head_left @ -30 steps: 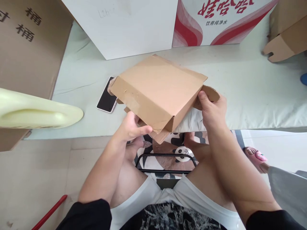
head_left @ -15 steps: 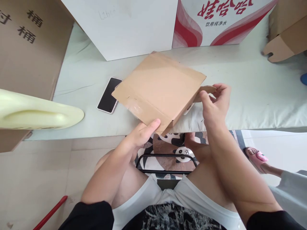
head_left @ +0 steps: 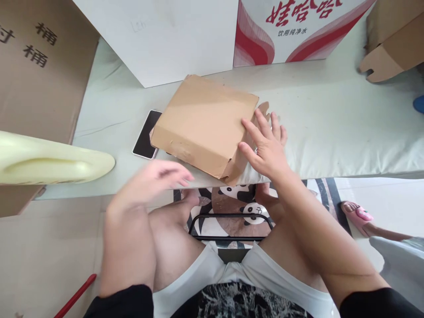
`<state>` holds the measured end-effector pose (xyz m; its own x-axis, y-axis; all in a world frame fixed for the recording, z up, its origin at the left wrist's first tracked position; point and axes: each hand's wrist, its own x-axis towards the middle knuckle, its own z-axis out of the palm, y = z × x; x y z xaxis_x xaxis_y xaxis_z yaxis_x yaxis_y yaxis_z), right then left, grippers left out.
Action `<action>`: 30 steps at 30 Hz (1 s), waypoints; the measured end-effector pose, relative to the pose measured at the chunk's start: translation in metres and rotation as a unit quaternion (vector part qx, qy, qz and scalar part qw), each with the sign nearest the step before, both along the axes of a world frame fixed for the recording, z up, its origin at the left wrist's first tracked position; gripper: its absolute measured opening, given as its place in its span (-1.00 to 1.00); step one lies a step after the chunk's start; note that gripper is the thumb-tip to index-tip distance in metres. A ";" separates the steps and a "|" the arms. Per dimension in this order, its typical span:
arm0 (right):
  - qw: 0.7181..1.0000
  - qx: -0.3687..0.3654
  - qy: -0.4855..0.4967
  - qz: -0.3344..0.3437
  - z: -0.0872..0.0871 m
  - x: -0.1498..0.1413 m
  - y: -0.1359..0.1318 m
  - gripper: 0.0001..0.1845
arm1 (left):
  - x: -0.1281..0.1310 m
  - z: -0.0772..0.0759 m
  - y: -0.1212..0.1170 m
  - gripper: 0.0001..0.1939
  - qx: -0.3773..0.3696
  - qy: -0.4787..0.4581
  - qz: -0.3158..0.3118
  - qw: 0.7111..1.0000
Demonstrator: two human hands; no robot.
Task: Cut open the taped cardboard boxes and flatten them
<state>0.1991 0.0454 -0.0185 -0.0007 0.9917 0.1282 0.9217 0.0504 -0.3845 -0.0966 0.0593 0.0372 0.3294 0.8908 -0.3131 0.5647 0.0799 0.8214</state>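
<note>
A brown cardboard box (head_left: 205,123) lies at an angle on the pale green cloth, its lid down over the top and a notched side flap standing out at the right. My right hand (head_left: 266,148) rests against the box's right edge with its fingers spread, the thumb and index finger touching the lid. Off the box, my left hand (head_left: 165,174) hovers in front of its near left side, blurred by motion and holding nothing I can see. A phone (head_left: 145,134) with a dark screen lies partly beneath the box's left corner.
Behind stand a white box (head_left: 185,39) and a red-and-white water carton (head_left: 281,39). Large cardboard (head_left: 43,88) and a pale yellow object (head_left: 56,159) occupy the left. Another open cardboard box (head_left: 394,44) sits far right. A person's foot in a pink slipper (head_left: 356,214) is at right.
My left hand has let go of the box's near corner and moved left. My right hand has released the side flap and opened against the lid. The box has shifted left and sits lower.
</note>
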 end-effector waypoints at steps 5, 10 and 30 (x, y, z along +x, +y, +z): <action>0.997 -0.066 -0.008 0.039 0.000 -0.009 0.005 -0.35 | -0.025 -0.040 0.037 -0.76 0.229 -0.083 0.400 0.883; 0.985 -0.141 -0.037 0.089 -0.011 -0.012 0.008 -0.31 | -0.002 -0.060 0.042 -0.54 0.149 0.007 0.282 0.948; 0.959 0.072 0.267 -0.062 -0.017 0.020 0.006 0.09 | -0.043 -0.037 0.031 -0.32 0.091 -0.233 0.286 0.925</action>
<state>0.2187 0.0509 -0.0353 0.2205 0.9517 0.2138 0.5981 0.0412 -0.8003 -0.1400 0.0899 0.0003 -0.1505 0.9851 -0.0829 0.0532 0.0918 0.9944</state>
